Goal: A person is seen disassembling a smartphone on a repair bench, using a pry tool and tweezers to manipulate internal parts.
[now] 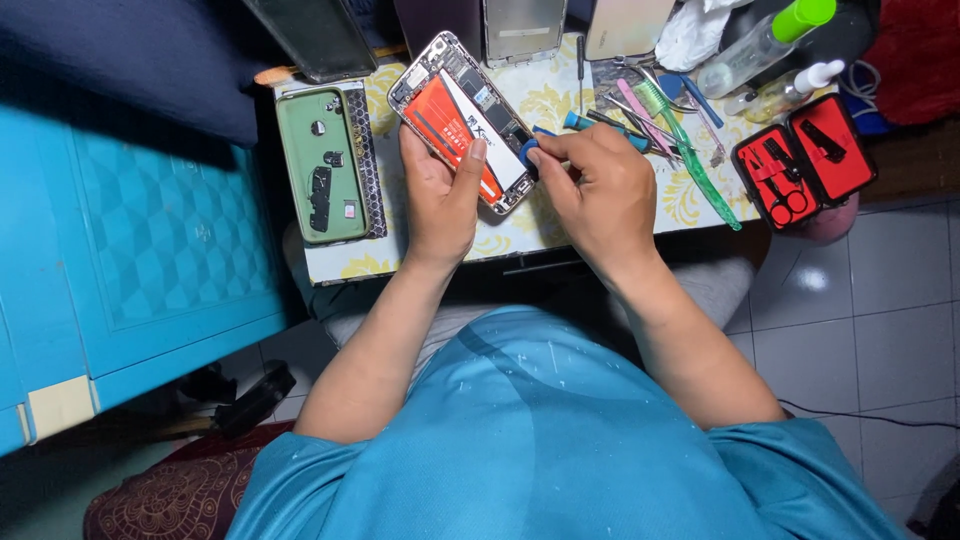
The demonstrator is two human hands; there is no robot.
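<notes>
My left hand (440, 190) grips an opened smartphone (455, 105) from below, thumb resting on its orange-red battery. The phone is tilted, its inner parts facing up, above a small table (560, 225) with a yellow flower-patterned cover. My right hand (595, 185) pinches a small blue plastic pick (527, 152) against the phone's right edge, near its lower end.
A green tray (320, 165) with small dark parts lies on the table's left. Tweezers, a green toothbrush (690, 150) and screwdrivers lie to the right. An open red tool case (800, 160) sits at the right edge. Bottles and phone shells stand at the back. A blue cabinet (150, 230) is left.
</notes>
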